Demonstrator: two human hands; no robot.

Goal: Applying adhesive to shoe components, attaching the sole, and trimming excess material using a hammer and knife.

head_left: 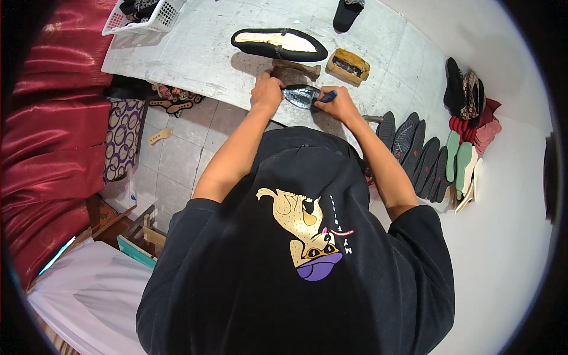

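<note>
A glossy black shoe sole (300,96) lies at the near edge of the table, between my hands. My left hand (267,93) is closed on the sole's left end, its fingertips curled and partly hidden. In my right hand (339,105) is a slim blue tool (329,96), pinched in the fingers like a pen and held over the sole's right part; its tip is hidden. Just beyond lies a brown wooden-looking piece (303,69). A black shoe upper (239,42) with a pale inside rests farther back. Beside it sits a yellowish block-shaped container (362,59) with dark stuff in its hollow.
A white basket (167,15) with black items stands at the far left of the white table (195,56). A black slipper (348,15) lies at the back. To the right are several dark soles (407,137), green soles (452,155) and folded cloth (486,133). Red drapery (50,130) hangs left.
</note>
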